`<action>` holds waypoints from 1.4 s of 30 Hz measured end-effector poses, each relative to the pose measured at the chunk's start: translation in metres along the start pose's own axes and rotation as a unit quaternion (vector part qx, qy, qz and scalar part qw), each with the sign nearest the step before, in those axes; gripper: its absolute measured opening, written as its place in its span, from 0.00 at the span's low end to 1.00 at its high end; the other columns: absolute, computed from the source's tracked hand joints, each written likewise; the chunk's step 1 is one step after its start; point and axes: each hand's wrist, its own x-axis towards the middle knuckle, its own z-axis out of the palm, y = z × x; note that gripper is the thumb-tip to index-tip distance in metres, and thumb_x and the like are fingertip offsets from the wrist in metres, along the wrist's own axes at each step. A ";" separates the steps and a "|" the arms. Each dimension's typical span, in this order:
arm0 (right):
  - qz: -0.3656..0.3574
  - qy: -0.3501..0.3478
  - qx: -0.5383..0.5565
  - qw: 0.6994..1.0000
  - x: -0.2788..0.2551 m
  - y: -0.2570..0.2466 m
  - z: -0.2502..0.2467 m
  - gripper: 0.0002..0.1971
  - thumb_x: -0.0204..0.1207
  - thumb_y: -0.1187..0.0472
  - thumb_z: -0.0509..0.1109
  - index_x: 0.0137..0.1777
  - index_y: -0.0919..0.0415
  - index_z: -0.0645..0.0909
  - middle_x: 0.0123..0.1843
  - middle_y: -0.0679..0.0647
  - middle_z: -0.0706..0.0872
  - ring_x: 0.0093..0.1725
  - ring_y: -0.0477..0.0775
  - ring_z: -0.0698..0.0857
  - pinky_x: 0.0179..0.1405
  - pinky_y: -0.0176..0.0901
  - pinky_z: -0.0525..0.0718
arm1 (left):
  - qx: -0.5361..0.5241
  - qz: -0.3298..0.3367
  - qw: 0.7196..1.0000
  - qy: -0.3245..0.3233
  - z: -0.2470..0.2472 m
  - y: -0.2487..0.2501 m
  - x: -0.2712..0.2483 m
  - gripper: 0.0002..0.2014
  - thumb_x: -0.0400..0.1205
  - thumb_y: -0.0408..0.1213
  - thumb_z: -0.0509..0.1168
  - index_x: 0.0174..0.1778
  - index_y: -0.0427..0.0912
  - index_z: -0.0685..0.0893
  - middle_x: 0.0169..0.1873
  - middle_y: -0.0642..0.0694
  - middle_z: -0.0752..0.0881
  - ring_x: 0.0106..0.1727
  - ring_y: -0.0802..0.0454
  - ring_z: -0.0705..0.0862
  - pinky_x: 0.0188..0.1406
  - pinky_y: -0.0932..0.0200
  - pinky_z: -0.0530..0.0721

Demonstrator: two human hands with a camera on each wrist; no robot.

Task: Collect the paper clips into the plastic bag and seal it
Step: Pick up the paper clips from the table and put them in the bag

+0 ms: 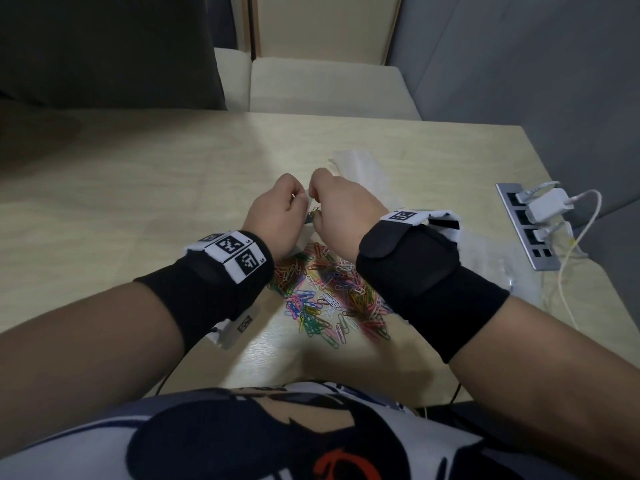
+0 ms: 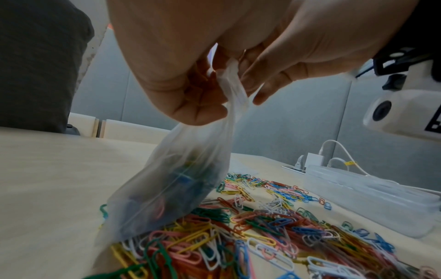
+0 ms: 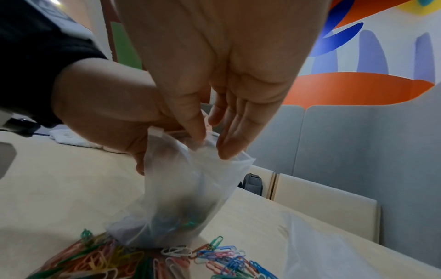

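A small translucent plastic bag (image 2: 171, 188) with a few coloured clips in its bottom hangs upright, its base touching the table beside the pile of coloured paper clips (image 1: 325, 296). My left hand (image 1: 277, 209) pinches one side of the bag's top edge with curled fingers (image 2: 190, 94). My right hand (image 1: 341, 209) pinches the other side of the rim between thumb and fingers (image 3: 224, 147). In the right wrist view the bag (image 3: 186, 188) has its mouth partly open, and loose clips (image 3: 143, 264) lie in front of it. In the head view the hands hide most of the bag.
A flat stack of spare plastic bags (image 1: 360, 168) lies just beyond my hands. A clear plastic box (image 2: 369, 198) sits right of the pile. A socket strip with white chargers (image 1: 533, 223) and cables is at the table's right edge. Chairs (image 1: 325, 84) stand past the far edge.
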 end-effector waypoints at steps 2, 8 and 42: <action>-0.026 -0.002 -0.052 0.998 -0.002 -0.002 0.001 0.14 0.77 0.67 0.64 0.60 0.61 0.69 0.55 0.60 0.80 0.45 0.62 0.78 0.35 0.48 0.71 | 0.002 0.005 1.000 0.004 -0.002 -0.001 0.001 0.06 0.84 0.40 0.55 0.45 0.43 0.72 0.31 0.46 0.78 0.37 0.43 0.76 0.38 0.52 0.72; -0.032 -0.013 -0.178 0.983 -0.013 0.008 0.014 0.14 0.79 0.62 0.61 0.64 0.59 0.70 0.61 0.58 0.77 0.59 0.63 0.78 0.40 0.50 0.69 | 0.013 -0.011 0.999 0.051 -0.006 -0.007 0.005 0.05 0.84 0.39 0.55 0.45 0.43 0.74 0.29 0.49 0.77 0.37 0.44 0.76 0.36 0.57 0.67; 0.024 -0.087 -0.010 0.996 -0.021 0.058 0.050 0.06 0.78 0.66 0.65 0.50 0.57 0.82 0.53 0.55 0.80 0.53 0.58 0.81 0.47 0.42 0.74 | 0.030 0.006 0.999 0.019 -0.002 -0.006 0.009 0.06 0.84 0.41 0.56 0.43 0.45 0.73 0.28 0.51 0.76 0.31 0.57 0.74 0.30 0.56 0.67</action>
